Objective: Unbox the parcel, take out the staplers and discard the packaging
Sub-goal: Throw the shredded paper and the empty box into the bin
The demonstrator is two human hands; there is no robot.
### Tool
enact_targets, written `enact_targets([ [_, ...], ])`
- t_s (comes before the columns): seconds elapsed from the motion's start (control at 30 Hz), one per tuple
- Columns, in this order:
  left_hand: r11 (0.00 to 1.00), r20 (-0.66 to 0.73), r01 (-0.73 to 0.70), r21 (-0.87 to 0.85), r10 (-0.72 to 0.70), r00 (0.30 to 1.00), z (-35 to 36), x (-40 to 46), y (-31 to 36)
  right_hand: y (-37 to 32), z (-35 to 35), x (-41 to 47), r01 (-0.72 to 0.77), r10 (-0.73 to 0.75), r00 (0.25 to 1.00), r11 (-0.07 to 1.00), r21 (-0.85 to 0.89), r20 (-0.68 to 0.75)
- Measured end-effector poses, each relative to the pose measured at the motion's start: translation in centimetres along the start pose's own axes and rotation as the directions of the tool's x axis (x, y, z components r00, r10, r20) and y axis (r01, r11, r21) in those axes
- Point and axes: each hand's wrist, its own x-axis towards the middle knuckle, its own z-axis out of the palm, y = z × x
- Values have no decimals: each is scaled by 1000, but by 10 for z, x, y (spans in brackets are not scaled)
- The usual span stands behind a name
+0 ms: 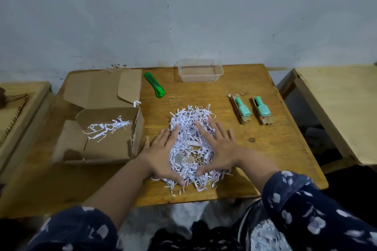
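Observation:
A heap of white shredded paper (190, 126) lies in the middle of the wooden table (275, 149). My left hand (161, 155) and my right hand (220, 149) rest flat on either side of the heap, fingers spread, cupping it between them. A bit of clear plastic wrap (184, 160) shows within the shreds. The opened cardboard box (106, 128) lies at the left, flaps open, with a few paper strips (108, 128) inside. Two mint-green staplers (241, 109) (263, 110) lie side by side at the right of the table.
A green utility knife (154, 84) lies behind the heap. A clear plastic container (199, 70) stands at the table's back edge by the wall. Other wooden tables flank this one left (18, 104) and right (342, 108).

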Motion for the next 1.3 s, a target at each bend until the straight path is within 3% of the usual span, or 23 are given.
enact_targets([
  [0.23, 998, -257, -58, -16, 52, 965, 19, 12, -3, 3, 17, 10, 30, -44, 982, 996, -79, -182],
  [0.37, 990, -261, -139, 25, 141, 955, 7, 33, 1, 14, 4, 31, 72, -101, 979, 984, -162, -180],
  [0.5, 988, -256, -130, 79, 146, 956, -8, 57, 2, 28, -9, 57, 123, -161, 969, 973, -196, -188],
  [0.63, 990, -330, -131, -56, 105, 938, -15, 67, -3, 39, -10, 75, 129, -156, 964, 982, -138, -214],
  [0.87, 966, -487, -186, -178, 78, 870, -8, 73, -3, 30, 9, 66, 205, -136, 866, 974, 93, -482],
  [1.07, 942, -515, -217, -254, 58, 855, -24, 69, 15, 12, -8, 49, 167, 66, 838, 914, 371, -541],
  [1.3, 904, -574, -375, -206, 199, 794, -57, 43, 62, 4, -46, -10, 71, 202, 736, 926, 371, -645],
])
